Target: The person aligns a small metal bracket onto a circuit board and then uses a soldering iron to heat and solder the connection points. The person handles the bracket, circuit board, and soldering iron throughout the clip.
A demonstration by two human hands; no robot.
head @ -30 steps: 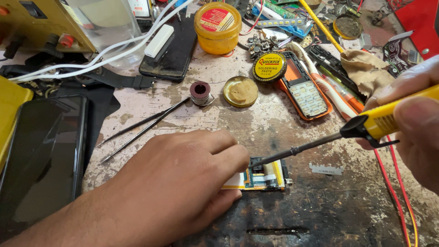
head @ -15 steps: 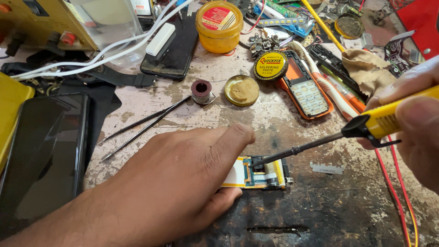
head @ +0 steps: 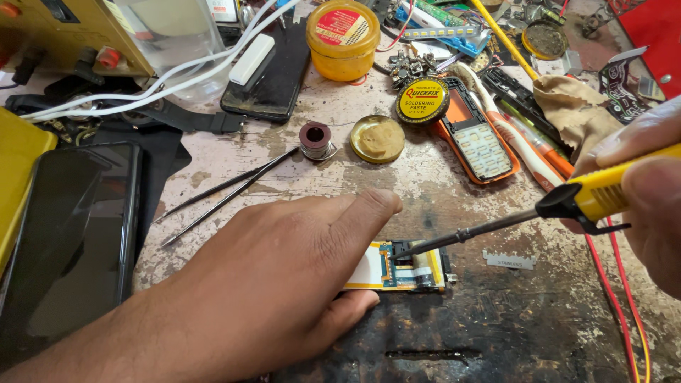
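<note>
My left hand [head: 284,284] lies flat on the worn bench, thumb and forefinger pinning a small circuit board [head: 401,268] with a yellow flex strip. My right hand [head: 649,206] grips the yellow handle of a soldering iron [head: 496,225]. Its dark tip touches the connector at the board's top edge. Red wires trail from the iron down the right side.
Black tweezers [head: 227,191] and a solder spool [head: 315,139] lie behind my left hand, with an open flux tin [head: 377,139] beside them. An orange keypad phone [head: 477,142], a razor blade [head: 508,261], a black smartphone [head: 71,241] and a yellow jar [head: 343,37] crowd the bench.
My left forefinger has stretched further along the board's top edge. The iron's tip has stayed on the connector, shifting barely.
</note>
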